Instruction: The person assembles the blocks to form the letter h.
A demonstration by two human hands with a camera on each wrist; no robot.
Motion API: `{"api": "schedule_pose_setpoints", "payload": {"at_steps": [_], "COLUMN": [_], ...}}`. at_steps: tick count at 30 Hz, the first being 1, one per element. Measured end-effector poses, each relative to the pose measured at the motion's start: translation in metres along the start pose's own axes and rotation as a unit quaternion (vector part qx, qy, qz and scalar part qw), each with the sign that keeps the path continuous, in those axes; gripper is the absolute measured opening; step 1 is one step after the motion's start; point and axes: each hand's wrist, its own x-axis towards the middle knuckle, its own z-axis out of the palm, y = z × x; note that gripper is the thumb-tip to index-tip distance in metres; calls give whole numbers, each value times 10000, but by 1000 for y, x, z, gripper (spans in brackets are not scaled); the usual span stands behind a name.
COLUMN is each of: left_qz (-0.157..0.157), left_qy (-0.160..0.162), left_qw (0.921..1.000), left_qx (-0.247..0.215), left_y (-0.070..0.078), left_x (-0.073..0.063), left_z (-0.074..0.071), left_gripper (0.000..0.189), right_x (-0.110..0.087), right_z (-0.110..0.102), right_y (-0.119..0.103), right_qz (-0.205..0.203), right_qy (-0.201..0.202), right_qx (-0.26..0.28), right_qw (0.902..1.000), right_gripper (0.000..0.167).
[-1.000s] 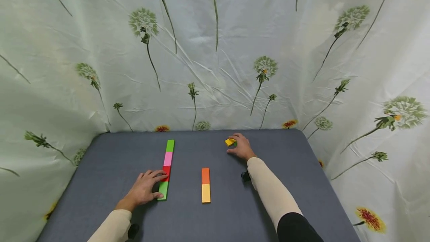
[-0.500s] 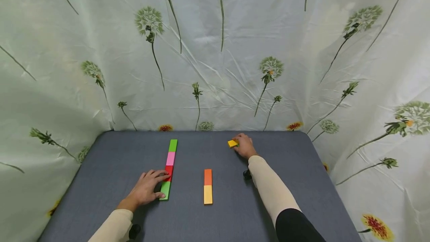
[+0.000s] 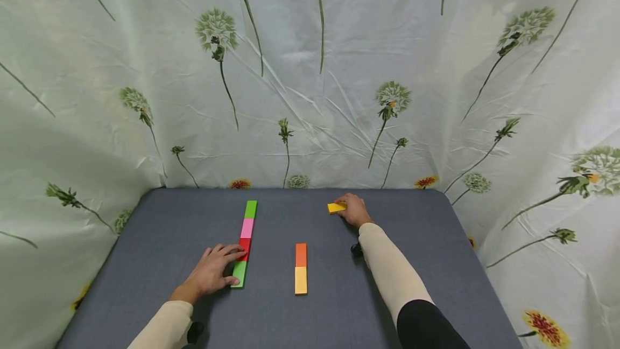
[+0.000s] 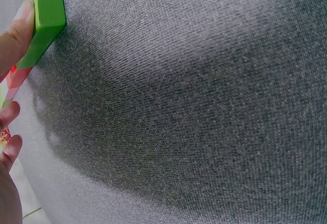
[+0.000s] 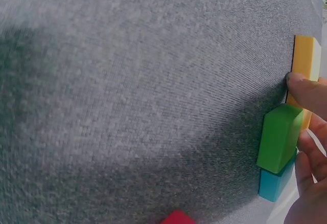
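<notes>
In the head view my left hand (image 3: 208,273) lies at a row of blocks, its fingers touching the red block (image 3: 245,252) and its thumb on the near green block (image 3: 239,272). Beyond these in the row come a pink block (image 3: 247,228) and another green block (image 3: 250,209). At the far right of centre, my right hand (image 3: 354,210) pinches a yellow block (image 3: 335,208). The right wrist view shows my thumb on that yellow block (image 5: 303,55), with a green block (image 5: 278,138) and a blue block (image 5: 276,183) close beside it; the head view hides both under the hand.
Between my hands, an orange block (image 3: 301,255) and a light-orange block (image 3: 301,280) lie end to end on the grey table (image 3: 271,322). Part of a red block (image 5: 178,218) shows at the right wrist view's bottom edge. A flowered curtain (image 3: 310,96) hangs behind the table.
The yellow block has turned from slanted to nearly level across the table under my right hand. A bit of green beside it has gone from sight. My left hand keeps its place at the row.
</notes>
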Motion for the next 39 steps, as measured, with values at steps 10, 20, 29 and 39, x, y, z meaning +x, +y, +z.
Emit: {"api": "schedule_pose_setpoints", "payload": {"at_steps": [10,20,29,39], "left_qz": [-94,-95,-76,-29], "left_qy": [-60,-60,-98,-71], "left_qw": [9999,9999,9999,9999], "left_qx": [3,-22,49,81], "left_y": [1,5,4,5], "left_x": [0,2,3,2], "left_z": [-1,-4,-5,-4], "left_gripper": [68,67,66,67], "right_x": [-6,-13,-16,-26], "right_z": [-1,1,2,9], "right_y": [-3,-16,-28,-55], "right_qz": [-281,-553,-525,-682], "right_qy": [199,350,123,57], "right_qx": [19,223,458,794], "right_qw": [9994,9976,9975,9945], "right_gripper": [31,32,33,31]}}
